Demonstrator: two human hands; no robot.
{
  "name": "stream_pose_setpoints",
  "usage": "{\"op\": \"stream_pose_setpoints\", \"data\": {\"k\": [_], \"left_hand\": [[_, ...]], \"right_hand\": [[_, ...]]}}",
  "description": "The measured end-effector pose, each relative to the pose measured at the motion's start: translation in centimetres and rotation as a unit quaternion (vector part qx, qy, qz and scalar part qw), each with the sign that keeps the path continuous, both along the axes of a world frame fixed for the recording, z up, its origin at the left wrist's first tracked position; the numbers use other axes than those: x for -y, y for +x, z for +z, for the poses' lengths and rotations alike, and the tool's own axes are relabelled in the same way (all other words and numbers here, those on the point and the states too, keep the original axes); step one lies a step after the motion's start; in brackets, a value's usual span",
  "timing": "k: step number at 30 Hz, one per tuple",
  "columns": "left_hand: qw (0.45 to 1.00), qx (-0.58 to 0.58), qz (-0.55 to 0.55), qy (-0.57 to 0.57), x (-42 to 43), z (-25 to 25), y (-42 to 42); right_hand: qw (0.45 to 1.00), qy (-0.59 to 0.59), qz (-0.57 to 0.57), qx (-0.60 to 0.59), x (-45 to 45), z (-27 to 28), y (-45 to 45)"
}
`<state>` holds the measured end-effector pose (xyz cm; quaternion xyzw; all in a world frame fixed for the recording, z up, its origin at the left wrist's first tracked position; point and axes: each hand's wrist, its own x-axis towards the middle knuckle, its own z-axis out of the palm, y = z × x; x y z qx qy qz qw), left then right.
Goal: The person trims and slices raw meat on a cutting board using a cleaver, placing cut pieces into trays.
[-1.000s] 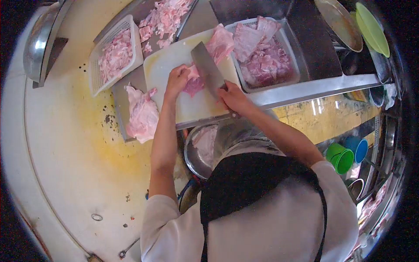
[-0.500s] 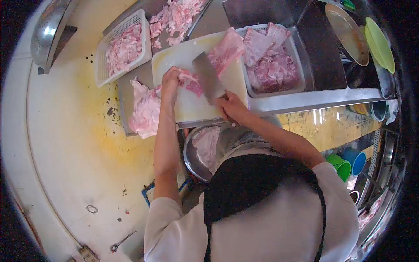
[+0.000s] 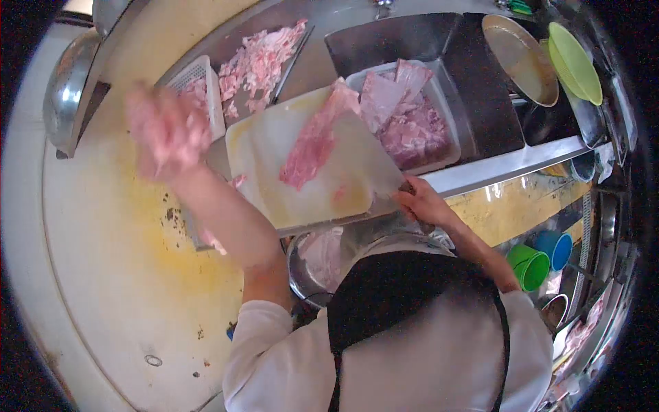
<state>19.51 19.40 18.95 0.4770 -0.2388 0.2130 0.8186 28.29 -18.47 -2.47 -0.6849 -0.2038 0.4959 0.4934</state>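
My left hand (image 3: 152,161) is raised off the left side of the cutting board, smeared by motion, closed around pinkish-white meat (image 3: 180,134). Behind it, the white perforated basket (image 3: 214,103) of meat pieces is partly hidden. My right hand (image 3: 423,202) grips the handle of a cleaver (image 3: 384,187) at the board's right front corner; its blade lies low over the board and is hard to make out. A long strip of red meat (image 3: 312,147) rests on the white cutting board (image 3: 261,130), touched by neither hand.
Right of the board, a white tub (image 3: 456,137) holds large meat pieces. Cut fatty pieces (image 3: 261,62) are heaped on the metal counter behind. A steel bowl (image 3: 296,275) with meat sits below the board. Pans and a yellow-green basin (image 3: 573,62) stand far right.
My left hand has left the board and swung up and left with meat. My right hand has drawn the cleaver rightward. The large fatty piece left of the board is mostly out of sight.
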Motion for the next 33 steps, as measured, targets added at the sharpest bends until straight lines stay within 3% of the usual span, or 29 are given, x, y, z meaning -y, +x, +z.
{"op": "stream_pose_setpoints", "data": {"k": [1,2,3,4,5,6,7,10,11,13,14,17,20,21,23,26,29,32,33], "left_hand": [[0.991,-0.036,0.047,-0.117,-1.6,-2.8,1.9],[0.977,-0.103,0.121,-0.142,-4.4,-6.3,6.4],[0.950,-0.192,0.231,-0.088,-7.4,-10.3,10.3],[0.880,-0.290,0.371,0.062,-10.0,-15.2,12.3],[0.761,-0.362,0.480,0.243,-12.3,-20.4,13.2],[0.674,-0.387,0.522,0.351,-13.2,-24.9,13.5],[0.657,-0.394,0.503,0.399,-12.3,-28.0,13.6],[0.736,-0.429,0.315,0.417,-3.9,-28.1,15.1],[0.720,-0.475,0.268,0.428,-4.0,-32.2,16.8],[0.664,-0.476,0.267,0.510,-1.1,-32.0,19.4],[0.618,-0.436,0.303,0.579,2.3,-28.2,19.5],[0.670,-0.459,0.211,0.544,3.5,-28.8,21.2],[0.713,-0.364,0.183,0.570,1.9,-29.7,20.2],[0.755,-0.452,0.133,0.456,1.1,-29.2,19.3],[0.782,-0.592,0.041,0.191,-0.4,-26.3,17.4],[0.777,-0.584,0.196,0.131,5.2,-14.5,14.8],[0.831,-0.492,0.245,0.088,4.8,-8.9,13.1],[0.841,-0.417,0.333,0.094,3.2,-2.5,10.9],[0.846,-0.378,0.362,0.098,3.1,-0.5,10.0]], "right_hand": [[1.000,-0.003,-0.020,0.011,0.8,0.2,0.4],[0.999,0.006,-0.052,0.005,1.6,-0.4,0.5],[0.997,0.013,-0.081,-0.005,2.6,-1.5,0.2],[0.994,0.021,-0.107,-0.014,3.8,-2.0,-0.1],[0.992,0.010,-0.126,-0.019,5.2,-1.8,-0.6],[0.989,0.002,-0.150,-0.017,6.4,-1.5,-0.6],[0.985,-0.005,-0.172,-0.015,7.3,-1.4,0.3],[0.950,0.008,-0.308,-0.049,10.1,-2.5,0.2],[0.948,0.002,-0.312,-0.054,10.8,-2.6,0.2],[0.947,0.007,-0.317,-0.051,10.9,-2.8,1.9],[0.946,0.011,-0.320,-0.053,10.7,-3.0,2.5],[0.948,0.016,-0.312,-0.062,9.9,-2.3,3.8],[0.962,-0.006,-0.270,-0.041,9.0,-1.6,4.9],[0.964,0.003,-0.264,-0.039,9.1,-2.1,4.9],[0.969,0.026,-0.242,-0.034,9.0,-3.5,5.3],[0.971,0.017,-0.231,-0.060,8.1,-3.7,5.9],[0.975,0.002,-0.203,-0.084,7.1,-4.7,6.7],[0.992,-0.013,-0.119,0.050,6.1,-6.5,8.1],[0.990,-0.007,-0.137,-0.031,5.5,-5.8,8.3]]}}
